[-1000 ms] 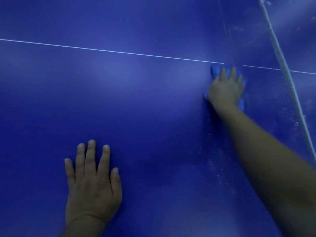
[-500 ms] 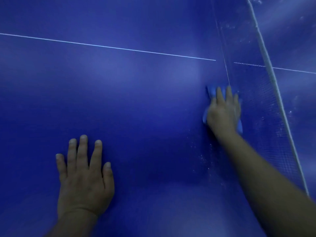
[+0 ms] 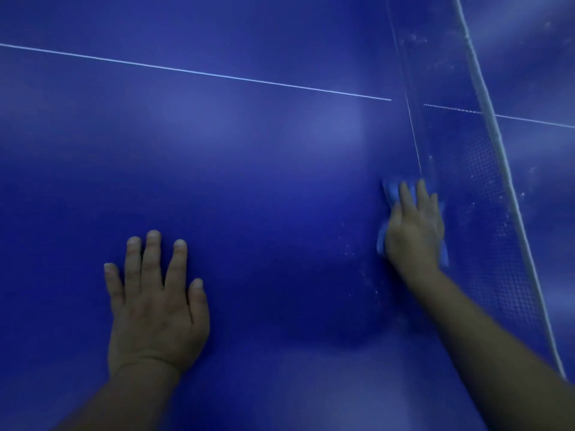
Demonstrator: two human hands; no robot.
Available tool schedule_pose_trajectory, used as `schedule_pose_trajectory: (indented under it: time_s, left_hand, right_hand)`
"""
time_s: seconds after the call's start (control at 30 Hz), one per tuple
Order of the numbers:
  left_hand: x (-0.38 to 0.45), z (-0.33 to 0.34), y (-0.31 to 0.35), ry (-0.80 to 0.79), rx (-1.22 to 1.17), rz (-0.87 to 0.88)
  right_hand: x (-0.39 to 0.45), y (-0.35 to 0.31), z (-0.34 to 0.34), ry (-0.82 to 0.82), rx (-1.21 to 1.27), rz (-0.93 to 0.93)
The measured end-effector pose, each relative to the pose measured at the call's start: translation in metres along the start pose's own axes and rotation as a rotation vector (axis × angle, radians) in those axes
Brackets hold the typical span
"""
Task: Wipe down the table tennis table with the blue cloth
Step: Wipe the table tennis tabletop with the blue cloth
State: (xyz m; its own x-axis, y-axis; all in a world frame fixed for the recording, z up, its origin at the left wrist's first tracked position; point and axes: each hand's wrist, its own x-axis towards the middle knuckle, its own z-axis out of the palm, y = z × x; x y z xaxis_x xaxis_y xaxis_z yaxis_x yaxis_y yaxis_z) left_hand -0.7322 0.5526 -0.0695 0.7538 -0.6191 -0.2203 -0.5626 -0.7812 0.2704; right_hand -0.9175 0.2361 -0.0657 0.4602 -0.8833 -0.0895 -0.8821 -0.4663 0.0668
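Blue on blue is your first trouble: the small pale-blue cloth (image 3: 392,194) lies flat on the dark blue table tennis surface (image 3: 249,150), right beside the foot of the dark mesh net (image 3: 473,188), and only its edges show around your right hand (image 3: 415,227). That hand presses it down with straight fingers (image 3: 404,194), a flat-palm grip with nothing curled round the fabric, so the cloth is held by friction alone. If you lighten the pressure mid-stroke, I judge the hand could slide off and leave the cloth behind or bunched. Your fingertips sit very near the net's lower edge and the thin white cord (image 3: 415,144) running along it; a push toward the net could snag the cloth or a finger in the mesh, or tug the net's white top band (image 3: 497,144) out of line. Pale specks of dust (image 3: 351,253) lie just left of your wrist, and more cling to the mesh; a stroke that merely drags them may spread them onto cleaner surface instead of lifting them. Your left hand (image 3: 155,300) rests open and flat, fingers spread, well apart from the cloth, bracing you; lean hard on it and it may leave palm marks, or slip if the surface is damp, which I cannot tell. The thin white centre line (image 3: 193,71) is the far limit of what shows.
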Motion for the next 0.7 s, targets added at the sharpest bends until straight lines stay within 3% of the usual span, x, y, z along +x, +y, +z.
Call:
schedule_pose_trajectory:
  time_s: [0.13, 0.2, 0.3, 0.4, 0.47, 0.53, 0.63, 0.7]
  left_hand:
    - [-0.001, 0.003, 0.0, 0.01, 0.008, 0.009]
    - [0.0, 0.004, -0.002, 0.018, 0.01, 0.013]
    - [0.0, 0.005, -0.001, 0.033, 0.003, 0.012]
    - [0.0, 0.005, -0.001, 0.033, 0.0, 0.018]
    - [0.0, 0.005, -0.001, 0.039, -0.009, 0.023]
    - [0.0, 0.004, -0.001, 0.048, -0.022, 0.016]
    - [0.001, 0.005, -0.001, 0.047, -0.022, 0.018]
    - [0.001, 0.005, -0.002, 0.054, -0.01, 0.025]
  right_hand:
    - [-0.098, 0.018, 0.012, -0.165, -0.016, -0.105]
    - [-0.061, 0.008, 0.003, -0.129, -0.025, -0.176]
    - [0.041, -0.017, -0.007, 0.086, 0.084, -0.204]
    - [0.104, -0.054, -0.013, 0.132, 0.078, -0.248]
    - [0.081, -0.063, -0.007, 0.144, 0.064, -0.457]
    - [0.014, -0.045, 0.004, 0.13, 0.093, -0.803]
    - [-0.08, -0.001, 0.011, -0.144, 0.037, -1.224]
    - [-0.053, 0.007, 0.006, -0.192, 0.027, -1.324]
